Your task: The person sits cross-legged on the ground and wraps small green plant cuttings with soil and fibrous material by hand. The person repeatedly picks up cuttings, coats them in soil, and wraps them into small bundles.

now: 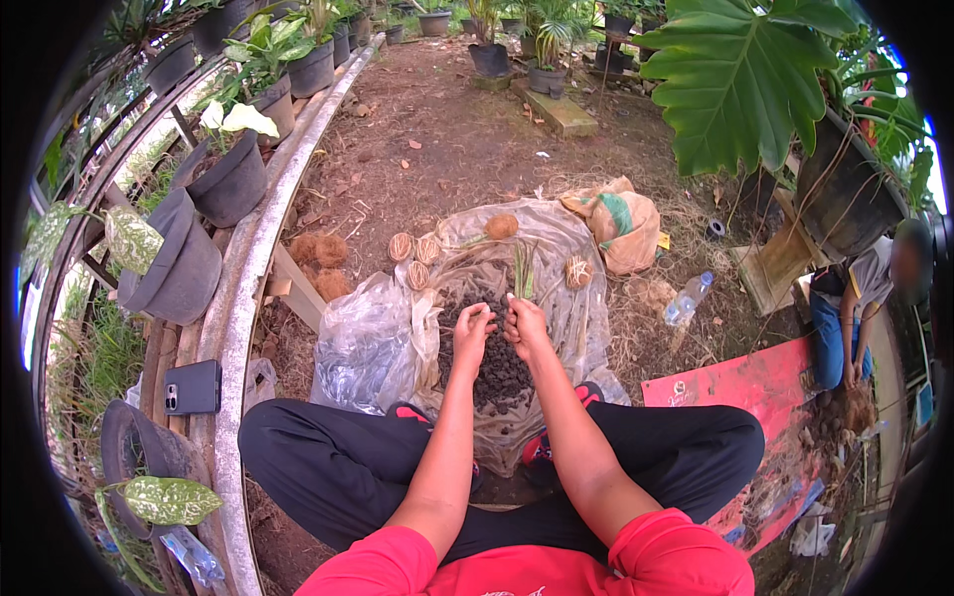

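Observation:
My left hand (474,337) and my right hand (525,323) are raised close together over a heap of dark soil (501,378), which lies on a crumpled plastic sheet (574,328). The fingers of both are bent; whether something thin is between them cannot be told. Just beyond my right hand lie long green leaves (524,272). Several fibre balls wrapped in light string (427,251) sit at the sheet's left edge, and another wrapped ball (577,272) is at the right. A plain brown fibre ball (501,226) rests at the far side.
Brown fibre clumps (331,251) and a clear plastic bag (361,346) are on the left. A woven sack (626,227) and a plastic bottle (689,299) lie right. A phone (193,387) rests on the potted-plant bench. Another person (850,313) is beside a red sheet (734,380).

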Available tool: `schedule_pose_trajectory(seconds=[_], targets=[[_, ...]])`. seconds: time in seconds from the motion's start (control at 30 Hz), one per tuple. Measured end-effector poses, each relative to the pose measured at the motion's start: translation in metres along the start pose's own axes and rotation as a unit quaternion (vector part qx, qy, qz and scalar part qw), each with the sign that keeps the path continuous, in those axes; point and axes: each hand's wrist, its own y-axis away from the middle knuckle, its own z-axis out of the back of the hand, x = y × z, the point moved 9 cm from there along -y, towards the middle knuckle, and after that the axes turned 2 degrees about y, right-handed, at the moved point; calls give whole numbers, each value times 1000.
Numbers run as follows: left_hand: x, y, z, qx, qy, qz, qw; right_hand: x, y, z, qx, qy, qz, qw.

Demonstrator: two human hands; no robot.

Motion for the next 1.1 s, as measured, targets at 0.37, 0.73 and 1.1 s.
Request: schedule_pose_trajectory(seconds=[0.37,0.73,1.1], targets=[[3,-2,4,-7,2,-3,1000,3,15,-12,-15,-47,-66,997],[3,1,4,-16,-17,6,1000,3,7,-6,-5,-85,-47,995],[9,-2,7,-21,-12,5,1000,1,10,-3,-55,-69,-64,994]])
